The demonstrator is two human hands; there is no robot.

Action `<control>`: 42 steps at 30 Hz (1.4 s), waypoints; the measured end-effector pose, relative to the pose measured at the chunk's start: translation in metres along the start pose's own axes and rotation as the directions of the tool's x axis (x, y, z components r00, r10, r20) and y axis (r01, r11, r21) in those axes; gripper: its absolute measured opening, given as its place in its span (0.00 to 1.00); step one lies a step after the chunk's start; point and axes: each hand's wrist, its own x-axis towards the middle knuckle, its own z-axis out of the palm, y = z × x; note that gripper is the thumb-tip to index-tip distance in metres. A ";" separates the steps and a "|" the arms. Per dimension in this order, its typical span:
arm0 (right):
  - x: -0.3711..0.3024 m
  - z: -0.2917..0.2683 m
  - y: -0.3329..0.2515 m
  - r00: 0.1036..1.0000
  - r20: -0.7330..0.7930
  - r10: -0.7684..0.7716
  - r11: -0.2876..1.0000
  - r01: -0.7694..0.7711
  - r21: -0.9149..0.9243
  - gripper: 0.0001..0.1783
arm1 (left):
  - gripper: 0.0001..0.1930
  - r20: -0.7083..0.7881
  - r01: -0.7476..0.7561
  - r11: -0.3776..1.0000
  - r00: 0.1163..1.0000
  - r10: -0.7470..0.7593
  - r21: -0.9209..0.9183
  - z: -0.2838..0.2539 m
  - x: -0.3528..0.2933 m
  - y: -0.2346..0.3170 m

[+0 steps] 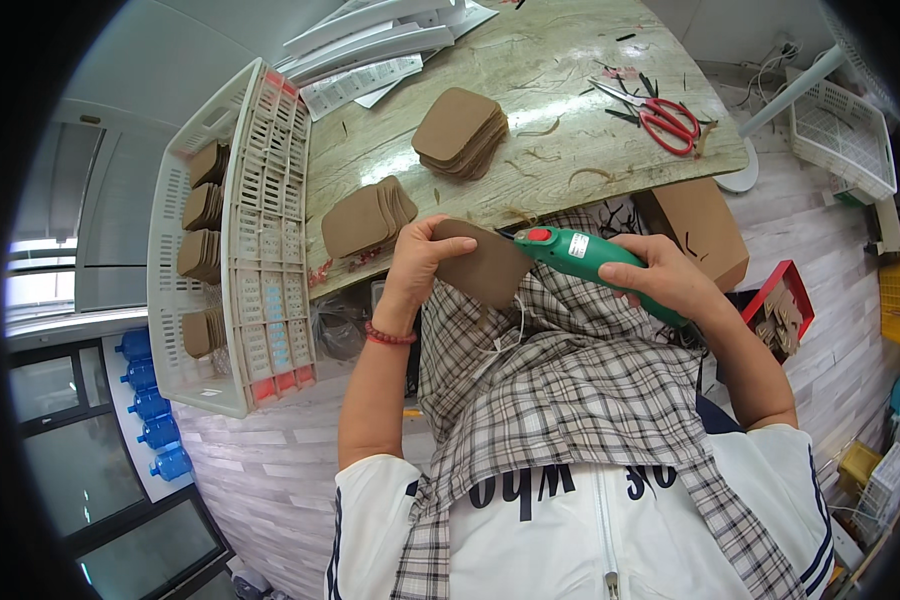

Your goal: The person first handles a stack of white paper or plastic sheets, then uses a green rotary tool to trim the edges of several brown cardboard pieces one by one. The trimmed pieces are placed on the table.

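Observation:
My left hand (432, 255) pinches a brown, round-cornered flat piece (485, 268) by its left side, thumb on top. In my right hand (670, 275) is a green handheld power trimmer (585, 257) with a red button, my fingers wrapped round its body. The trimmer's tip meets or nearly meets the piece's right edge; the exact contact is too small to tell. On the table just beyond my left hand lies a fanned stack of like brown pieces (355, 224). A taller stack (456, 130) sits farther back.
A white plastic crate (240, 240) holding several brown stacks stands at the table's left. Red-handled scissors (668, 126) lie among scraps on the table (560, 60), with papers (370, 50) behind. A cardboard box (700, 225) and a red box of scraps (782, 310) are at right.

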 end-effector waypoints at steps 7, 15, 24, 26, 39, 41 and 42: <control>0.005 0.004 -0.002 1.000 0.011 -0.003 1.000 0.003 0.011 0.24 | 0.10 0.056 0.074 0.996 0.995 -0.077 0.057 0.013 -0.002 0.009; 0.014 0.009 -0.012 0.999 0.035 -0.003 1.000 0.003 -0.005 0.22 | 0.12 0.116 0.157 0.980 0.978 -0.171 0.124 0.017 0.001 0.016; 0.032 0.017 -0.016 0.994 -0.066 -0.085 0.993 0.090 0.077 0.23 | 0.12 -0.064 -0.003 0.989 0.998 0.013 0.147 -0.031 -0.015 0.036; 0.028 0.009 -0.010 0.993 -0.106 -0.059 0.995 0.067 0.068 0.23 | 0.10 -0.228 -0.126 0.990 0.964 0.137 0.066 -0.075 -0.017 0.040; 0.027 -0.004 0.020 0.976 -0.202 -0.080 0.991 0.100 0.092 0.18 | 0.31 -0.087 0.075 0.053 0.614 0.784 0.996 -0.068 0.091 0.017; 0.026 -0.003 0.020 0.971 -0.222 -0.089 0.990 0.110 0.085 0.19 | 0.32 -0.118 0.093 0.074 0.725 0.679 0.993 -0.040 0.113 0.023; 0.025 -0.002 0.020 0.969 -0.231 -0.092 0.990 0.114 0.083 0.20 | 0.33 -0.150 0.128 0.080 0.780 0.608 0.989 -0.035 0.123 0.023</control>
